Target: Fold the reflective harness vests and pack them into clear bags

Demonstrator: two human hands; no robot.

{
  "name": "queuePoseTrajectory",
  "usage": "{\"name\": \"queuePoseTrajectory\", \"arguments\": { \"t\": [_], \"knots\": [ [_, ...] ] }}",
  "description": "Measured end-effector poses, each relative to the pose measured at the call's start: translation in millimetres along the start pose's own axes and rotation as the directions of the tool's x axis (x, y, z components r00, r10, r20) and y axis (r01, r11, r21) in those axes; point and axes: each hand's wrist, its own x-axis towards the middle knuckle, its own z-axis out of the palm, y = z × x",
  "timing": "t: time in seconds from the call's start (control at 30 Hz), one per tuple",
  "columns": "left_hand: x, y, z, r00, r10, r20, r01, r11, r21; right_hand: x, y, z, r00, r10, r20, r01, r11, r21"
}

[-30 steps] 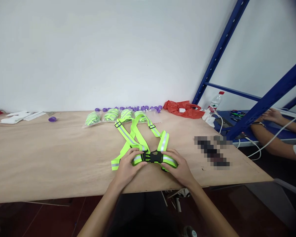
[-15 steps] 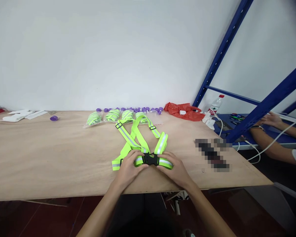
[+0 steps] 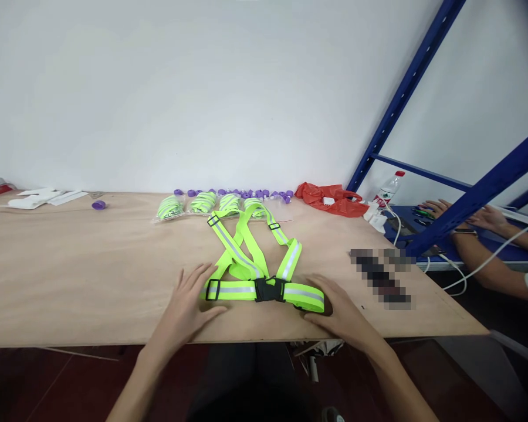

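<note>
A neon-yellow reflective vest [image 3: 234, 291] of elastic straps with silver stripes lies spread on the wooden table before me. Its black buckle [image 3: 270, 289] is fastened at the middle of the waist strap. My left hand [image 3: 188, 302] is open at the strap's left end, beside a black slider [image 3: 212, 289], its fingers spread. At the looped right end, my right hand [image 3: 337, 308] is open too, with thumb and fingers apart around the strap's edge. Whether either hand touches the strap, I cannot tell for sure.
Behind the vest stand several bagged reflective vests [image 3: 171, 207] and a row of purple rolls [image 3: 259, 193]. A red plastic bag [image 3: 330, 199] lies at back right, near a bottle [image 3: 388, 189]. A blue rack post [image 3: 405, 97] rises there; another person's hands [image 3: 488, 218] are beyond it.
My hands have let go of the buckle and moved apart, left and right, to the waist strap's ends. The waist strap now lies straighter and wider. The other person's hand has reached further left.
</note>
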Motion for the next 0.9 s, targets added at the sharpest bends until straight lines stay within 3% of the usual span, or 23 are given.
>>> {"name": "queuePoseTrajectory", "arguments": {
  "t": [0.17,0.33,0.43,0.57,0.7,0.8,0.9],
  "knots": [
    [-8,-27,-13.6,0.985,-0.096,0.14,0.114,0.986,-0.122,1,0,-7,0.995,-0.052,0.089,0.05,0.998,0.032],
    [1,-17,-13.1,0.977,-0.17,0.125,0.2,0.936,-0.288,4,-10,-4,0.996,-0.06,0.072,0.057,0.997,0.048],
    [6,-9,-10.7,0.963,-0.242,0.119,0.269,0.844,-0.465,3,-18,1,0.996,-0.067,0.066,0.063,0.997,0.049],
    [14,-4,-11.7,0.953,-0.294,0.077,0.273,0.717,-0.642,6,-22,5,0.998,-0.002,0.06,-0.014,0.966,0.259],
    [23,-2,-21.7,0.953,-0.297,0.06,0.261,0.705,-0.66,16,-15,-1,0.999,0.03,-0.037,-0.006,0.854,0.52],
    [26,1,-32.2,0.946,-0.303,0.118,0.31,0.731,-0.608,24,-4,-7,0.98,0.128,-0.151,-0.017,0.813,0.582],
    [27,2,-43.2,0.935,-0.292,0.202,0.355,0.77,-0.531,27,6,-13,0.964,0.187,-0.191,-0.026,0.776,0.63]
  ]
}}
